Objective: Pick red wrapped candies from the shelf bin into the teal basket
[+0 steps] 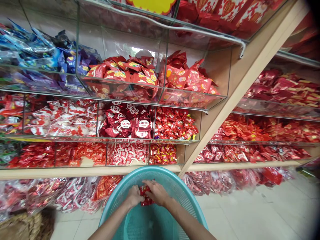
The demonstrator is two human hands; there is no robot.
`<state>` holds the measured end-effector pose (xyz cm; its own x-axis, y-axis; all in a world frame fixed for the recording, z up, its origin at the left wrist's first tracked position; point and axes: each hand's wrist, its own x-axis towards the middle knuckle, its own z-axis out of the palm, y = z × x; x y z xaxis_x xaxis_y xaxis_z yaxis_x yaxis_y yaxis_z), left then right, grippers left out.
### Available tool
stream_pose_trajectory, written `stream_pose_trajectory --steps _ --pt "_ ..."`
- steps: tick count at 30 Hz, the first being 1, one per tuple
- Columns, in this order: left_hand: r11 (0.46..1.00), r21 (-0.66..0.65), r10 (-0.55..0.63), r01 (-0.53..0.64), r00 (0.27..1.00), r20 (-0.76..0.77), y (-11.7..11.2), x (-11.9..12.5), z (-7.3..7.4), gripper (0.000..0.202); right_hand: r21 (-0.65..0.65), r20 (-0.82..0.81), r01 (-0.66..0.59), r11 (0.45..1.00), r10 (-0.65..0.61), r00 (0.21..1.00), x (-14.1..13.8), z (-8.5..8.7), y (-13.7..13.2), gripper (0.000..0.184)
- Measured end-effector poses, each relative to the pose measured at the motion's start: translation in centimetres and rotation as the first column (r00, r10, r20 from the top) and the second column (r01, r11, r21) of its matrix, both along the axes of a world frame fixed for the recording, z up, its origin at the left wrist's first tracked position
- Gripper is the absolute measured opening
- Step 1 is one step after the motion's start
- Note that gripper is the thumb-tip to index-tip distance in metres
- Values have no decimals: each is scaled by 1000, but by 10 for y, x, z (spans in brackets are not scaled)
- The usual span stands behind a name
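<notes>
Both my hands are down inside a teal plastic basket [192, 200] with perforated sides. Between them is a small bunch of red, shiny wrapped candies [147, 199]. My left hand [135, 196] closes on the bunch from the left, its fingertips curled against the wrappers. From the right, my right hand [157, 192] grips the same candies, fingers bent over their top. How many candies are held cannot be made out. Beneath the hands, the basket's bottom lies in shadow.
Just past the basket stands a wooden shelf [75, 172] with clear divided bins of wrapped sweets, such as dark red packets [125, 123] and orange-printed packets [142, 75]. Bagged goods [75, 196] lie below on the tiled floor [240, 213]. A woven basket [22, 226] sits at lower left.
</notes>
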<state>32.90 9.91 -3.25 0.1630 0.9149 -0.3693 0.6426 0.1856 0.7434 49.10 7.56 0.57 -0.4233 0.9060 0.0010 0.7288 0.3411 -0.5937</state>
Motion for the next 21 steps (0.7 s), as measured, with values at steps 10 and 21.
stream_pose_trajectory --steps 10,21 --pt "1000 -4 -22 22 1000 -7 3 0 -2 27 -5 31 8 1000 -8 999 7 6 -2 60" --pt "997 -37 -60 61 998 26 12 0 -13 35 453 -116 123 883 -79 990 81 201 -8 38"
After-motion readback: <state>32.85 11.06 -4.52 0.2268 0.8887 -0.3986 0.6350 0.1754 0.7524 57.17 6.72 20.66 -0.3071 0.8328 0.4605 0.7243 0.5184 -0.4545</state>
